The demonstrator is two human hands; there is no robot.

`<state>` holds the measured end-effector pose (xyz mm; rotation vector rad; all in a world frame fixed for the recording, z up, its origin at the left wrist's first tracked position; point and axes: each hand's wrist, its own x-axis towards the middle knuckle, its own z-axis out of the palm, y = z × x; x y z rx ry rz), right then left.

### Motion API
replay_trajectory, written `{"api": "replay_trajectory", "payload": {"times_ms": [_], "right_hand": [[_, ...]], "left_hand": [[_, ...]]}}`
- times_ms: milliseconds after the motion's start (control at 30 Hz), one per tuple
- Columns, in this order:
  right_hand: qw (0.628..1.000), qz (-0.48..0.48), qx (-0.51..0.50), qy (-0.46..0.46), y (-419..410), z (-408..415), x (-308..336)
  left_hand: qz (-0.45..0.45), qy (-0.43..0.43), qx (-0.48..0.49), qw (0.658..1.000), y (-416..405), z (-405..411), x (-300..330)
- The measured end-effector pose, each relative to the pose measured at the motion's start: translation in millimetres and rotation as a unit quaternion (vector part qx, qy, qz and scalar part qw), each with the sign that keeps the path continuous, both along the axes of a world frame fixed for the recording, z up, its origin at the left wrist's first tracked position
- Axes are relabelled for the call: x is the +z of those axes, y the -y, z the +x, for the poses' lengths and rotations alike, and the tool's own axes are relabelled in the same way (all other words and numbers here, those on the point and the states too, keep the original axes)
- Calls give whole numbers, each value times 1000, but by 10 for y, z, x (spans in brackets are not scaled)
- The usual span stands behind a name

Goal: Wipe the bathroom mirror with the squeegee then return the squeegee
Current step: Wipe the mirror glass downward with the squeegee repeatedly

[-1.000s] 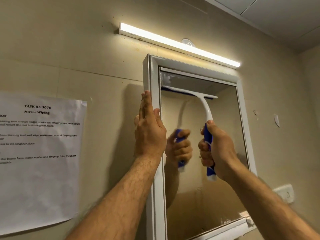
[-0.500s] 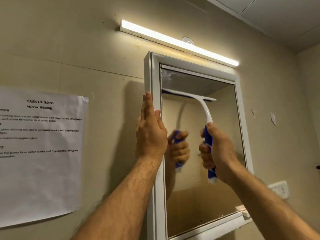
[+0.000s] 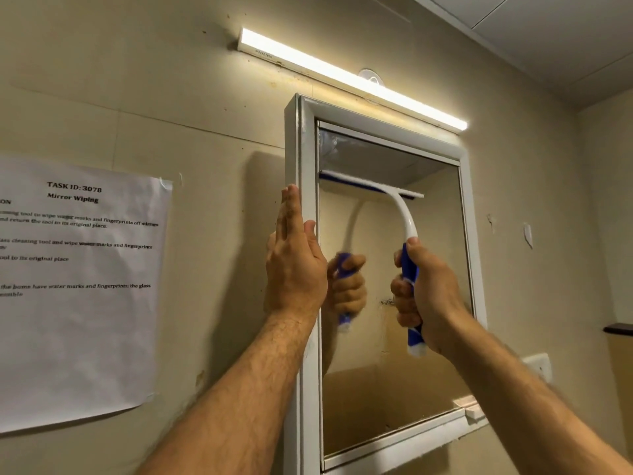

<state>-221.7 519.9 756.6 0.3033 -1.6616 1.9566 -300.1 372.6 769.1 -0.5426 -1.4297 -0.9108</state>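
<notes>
Squeegee [image 3: 404, 214] is on the mirror [image 3: 411, 354], in the upper part of the glass. Blade runs roughly level, left end touching the inner left frame edge, right end well short of the right frame. Long axis of the handle runs down and slightly right from the blade's middle: white curved neck, then blue grip with white end cap pointing down. Blade edge faces the glass.

Right hand [image 3: 428, 296] is clenched around the blue grip, thumb up near the neck, fingers wrapped tight. Left hand [image 3: 294, 265] lies flat with fingers together and straight, pressed against the outer left side of the white mirror frame [image 3: 301, 149], holding nothing. Its thumb rests on the frame's front face.

Mirror shows the reflected grip and fist just left of the real hand. Glass above the blade looks hazy or streaked; a small smudge sits just left of the right hand's knuckles.

Around: lit tube light [image 3: 352, 80] above the frame, a round wall fitting [image 3: 369, 76] behind it. Printed task sheet [image 3: 78, 286] taped on the wall left, well apart from the mirror. Wall switch plate [image 3: 537, 365] lower right, partly behind the right forearm. Dark shelf edge [image 3: 618, 329] at far right. Small ledge [image 3: 469, 406] at the frame's lower right corner.
</notes>
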Motion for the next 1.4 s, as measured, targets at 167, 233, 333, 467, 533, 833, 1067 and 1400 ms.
{"api": "replay_trajectory", "payload": {"times_ms": [167,233,333,467,533,833,1067,1400], "right_hand": [[1000,5,3,16,-98,68,-193],[1000,10,-13,-8,-119,60,-47],[997,23,-33,-65,-93,9,267],[993,27,-39,-110,-57,-43,457],[994,17,-19,-109,-62,-38,360],[992,-3,-13,-127,-2,-46,270],[992,-1,-12,-126,16,-100,398],[990,-21,-33,-138,-81,-112,444]], "left_hand": [[1,-6,0,1000,2,-11,-16],[2,-6,1,1000,1,-11,-22],[2,2,4,1000,5,-3,-33],[3,8,6,1000,3,1,-38],[0,7,4,1000,2,15,-44],[-3,9,1,1000,3,25,-66],[-9,12,1,1000,13,19,-83],[-8,-2,-15,1000,20,12,-102]]}}
